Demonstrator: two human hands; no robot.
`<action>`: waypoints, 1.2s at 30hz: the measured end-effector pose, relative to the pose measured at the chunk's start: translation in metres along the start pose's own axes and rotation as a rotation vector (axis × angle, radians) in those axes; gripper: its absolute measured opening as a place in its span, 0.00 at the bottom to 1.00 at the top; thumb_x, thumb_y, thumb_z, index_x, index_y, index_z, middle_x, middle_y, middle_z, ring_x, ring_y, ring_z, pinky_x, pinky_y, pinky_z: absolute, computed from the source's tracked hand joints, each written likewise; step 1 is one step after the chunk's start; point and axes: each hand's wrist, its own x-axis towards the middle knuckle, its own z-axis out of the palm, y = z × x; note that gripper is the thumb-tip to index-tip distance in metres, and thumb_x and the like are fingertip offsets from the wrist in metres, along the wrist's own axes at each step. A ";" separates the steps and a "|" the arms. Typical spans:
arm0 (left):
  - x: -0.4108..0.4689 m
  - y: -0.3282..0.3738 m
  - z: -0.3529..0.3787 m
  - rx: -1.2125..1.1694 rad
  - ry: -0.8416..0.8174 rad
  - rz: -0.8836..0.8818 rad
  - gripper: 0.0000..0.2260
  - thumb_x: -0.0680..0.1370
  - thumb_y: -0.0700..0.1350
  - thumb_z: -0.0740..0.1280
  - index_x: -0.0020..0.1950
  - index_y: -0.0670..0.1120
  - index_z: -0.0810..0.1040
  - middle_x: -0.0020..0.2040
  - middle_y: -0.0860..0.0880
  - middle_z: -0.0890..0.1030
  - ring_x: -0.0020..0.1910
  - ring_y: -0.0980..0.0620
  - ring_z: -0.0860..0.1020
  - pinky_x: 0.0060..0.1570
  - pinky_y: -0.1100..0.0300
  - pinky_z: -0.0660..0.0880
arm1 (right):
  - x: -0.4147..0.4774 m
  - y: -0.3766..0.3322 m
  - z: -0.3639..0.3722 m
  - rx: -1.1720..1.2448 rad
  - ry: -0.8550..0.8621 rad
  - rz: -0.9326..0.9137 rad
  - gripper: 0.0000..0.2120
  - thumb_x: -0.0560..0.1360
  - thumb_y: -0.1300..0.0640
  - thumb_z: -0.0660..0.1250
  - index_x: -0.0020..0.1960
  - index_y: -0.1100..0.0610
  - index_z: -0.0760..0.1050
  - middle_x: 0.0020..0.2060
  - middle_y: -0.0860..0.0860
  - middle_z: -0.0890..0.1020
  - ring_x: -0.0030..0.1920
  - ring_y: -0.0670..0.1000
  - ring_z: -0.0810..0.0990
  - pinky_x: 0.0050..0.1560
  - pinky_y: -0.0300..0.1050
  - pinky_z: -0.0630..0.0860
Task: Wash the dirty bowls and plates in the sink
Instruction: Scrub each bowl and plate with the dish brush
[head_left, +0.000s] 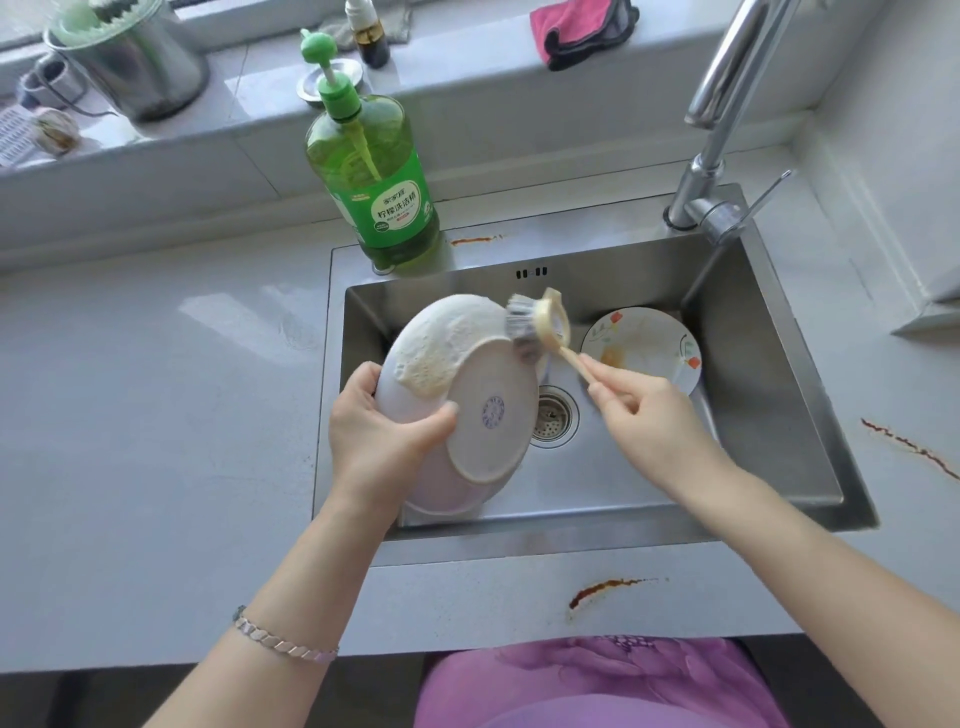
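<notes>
1. left grip (379, 431): grasping the plate (493, 415) by its left edge, thumb laid across the underside, fingers curled behind the rim.
2. plate: white, held tilted over the left half of the sink (779, 374), underside and foot ring facing up, a blue mark at the centre. Foam (447, 343) covers the upper left part of the underside.
3. right grip: (644, 410) pinching the wooden handle of the brush (525, 327) near its end, above the middle of the sink.
4. brush: round wooden head, bristles touching the upper right edge of the held plate.
5. second plate (641, 348): flower-patterned, smeared with brownish residue, leaning in the back right corner of the sink, apart from both hands.
6. drain strainer (553, 415): in the sink floor, partly hidden by the held plate.
7. tap (727, 104): chrome, mounted at the back right corner of the sink.
8. soap bottle (384, 176): green, with a pump top, upright on the back left rim of the sink.
9. surface (156, 389): pale grey, surrounding the sink; rust-coloured stains (608, 590) on the front edge and at the right.
10. windowsill items: metal pot (135, 67), small dark bottle (369, 36), pink cloth (582, 28).
11. bracelet (280, 642): silver, on the left wrist.
</notes>
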 end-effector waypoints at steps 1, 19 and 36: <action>0.000 0.001 0.001 -0.041 0.019 0.002 0.15 0.57 0.44 0.74 0.37 0.48 0.72 0.36 0.50 0.79 0.34 0.55 0.76 0.36 0.61 0.75 | 0.005 0.008 -0.001 0.085 0.014 0.090 0.17 0.79 0.59 0.59 0.66 0.48 0.72 0.16 0.40 0.69 0.21 0.40 0.68 0.24 0.30 0.62; 0.015 0.005 0.009 -0.076 -0.304 -0.101 0.29 0.50 0.55 0.78 0.49 0.51 0.74 0.45 0.51 0.82 0.46 0.51 0.82 0.42 0.55 0.79 | -0.003 0.019 -0.017 0.625 -0.101 0.201 0.34 0.67 0.61 0.72 0.69 0.45 0.67 0.32 0.42 0.78 0.19 0.40 0.65 0.18 0.30 0.60; -0.016 0.005 0.000 -0.151 -0.220 -0.109 0.28 0.57 0.40 0.75 0.52 0.63 0.77 0.47 0.61 0.82 0.46 0.61 0.81 0.41 0.64 0.79 | -0.012 0.011 -0.031 0.117 0.041 -0.016 0.16 0.78 0.53 0.62 0.60 0.34 0.72 0.41 0.34 0.82 0.42 0.35 0.78 0.50 0.26 0.70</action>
